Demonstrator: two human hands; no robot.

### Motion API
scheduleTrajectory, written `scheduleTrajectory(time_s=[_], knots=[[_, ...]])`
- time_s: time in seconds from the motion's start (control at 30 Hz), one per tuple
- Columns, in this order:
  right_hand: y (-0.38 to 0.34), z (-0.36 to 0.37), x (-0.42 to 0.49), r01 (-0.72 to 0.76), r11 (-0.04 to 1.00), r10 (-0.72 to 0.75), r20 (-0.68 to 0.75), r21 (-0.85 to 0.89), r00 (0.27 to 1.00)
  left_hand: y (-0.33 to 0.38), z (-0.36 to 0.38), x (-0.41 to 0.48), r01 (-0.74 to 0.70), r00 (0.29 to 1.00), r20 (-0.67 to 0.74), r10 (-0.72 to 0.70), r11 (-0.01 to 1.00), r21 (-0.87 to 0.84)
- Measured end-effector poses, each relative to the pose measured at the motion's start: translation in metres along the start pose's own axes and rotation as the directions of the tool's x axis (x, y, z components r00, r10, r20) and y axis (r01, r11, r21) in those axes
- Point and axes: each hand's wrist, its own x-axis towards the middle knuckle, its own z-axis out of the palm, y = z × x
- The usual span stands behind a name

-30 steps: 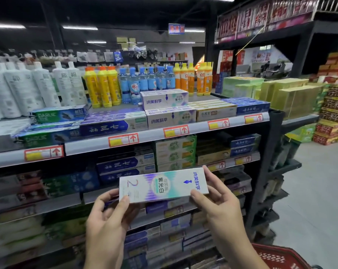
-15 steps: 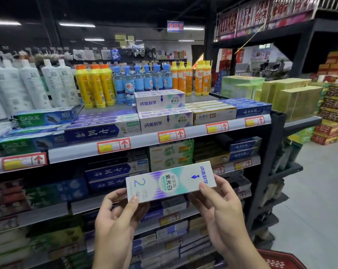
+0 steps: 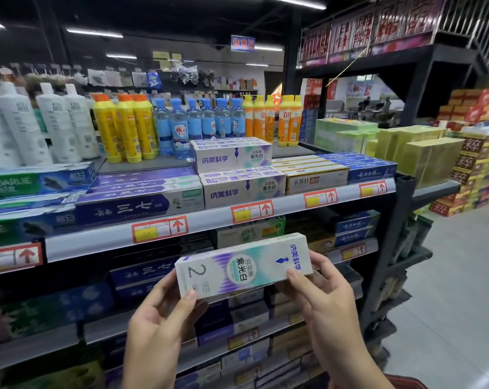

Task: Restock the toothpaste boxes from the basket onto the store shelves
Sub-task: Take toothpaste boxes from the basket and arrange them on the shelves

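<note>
One toothpaste box (image 3: pixel 243 266) was pinched at its ends between the left hand (image 3: pixel 159 327) and right hand (image 3: pixel 324 299), in the air below the front edge of the top shelf (image 3: pixel 97 242), where matching boxes (image 3: pixel 232 157) sat stacked. It was not yet shelved; the contents of the basket (image 3: pixel 406 384) were hidden.

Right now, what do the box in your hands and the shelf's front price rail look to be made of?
The toothpaste box, pinched between left hand and right hand, looks like printed paperboard: crisp folded edges, flat panels, slight satin sheen. The price rail looks smooth and pale grey with soft glare, probably plastic, possibly painted metal; the picture leaves that open.
</note>
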Motion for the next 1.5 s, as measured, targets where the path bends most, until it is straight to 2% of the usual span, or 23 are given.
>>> scheduleTrajectory(time_s=[0.13,0.3,0.4,0.53,0.77,0.93,1.07,1.2,1.5], knots=[[0.005,0.003,0.007,0.102,0.977,-0.107,-0.019,-0.187,0.994,-0.003,-0.002,0.012,-0.018,1.0,0.001,0.018,0.999,0.031],[0.015,0.004,0.02,0.163,0.939,-0.201,-0.097,-0.304,0.975,-0.002,-0.004,0.022,-0.05,0.999,0.005,0.05,0.998,0.036],[0.017,0.003,0.028,0.167,0.938,-0.201,-0.084,-0.303,0.976,-0.001,-0.008,0.028,-0.101,0.995,-0.014,0.103,0.991,0.089],[0.012,-0.004,0.043,0.157,0.947,-0.175,-0.04,-0.279,0.984,-0.002,-0.01,0.036,-0.19,0.98,-0.012,0.2,0.948,0.257],[0.006,-0.016,0.06,0.234,0.921,-0.265,-0.058,-0.313,0.963,-0.008,0.004,0.036,-0.293,0.952,0.043,0.302,0.868,0.401],[-0.003,-0.022,0.068,0.264,0.909,-0.281,-0.007,-0.321,0.96,-0.01,0.021,0.033,-0.343,0.928,0.019,0.371,0.835,0.43],[-0.014,-0.029,0.074,0.263,0.914,-0.264,0.037,-0.308,0.964,-0.006,0.038,0.03,-0.388,0.897,0.023,0.441,0.762,0.518],[-0.021,-0.032,0.078,0.235,0.926,-0.23,0.053,-0.297,0.972,-0.008,0.049,0.029,-0.458,0.848,0.02,0.53,0.713,0.531],[-0.023,-0.032,0.087,0.251,0.928,-0.249,0.044,-0.274,0.968,-0.004,0.063,0.029,-0.478,0.805,-0.058,0.591,0.703,0.527]])
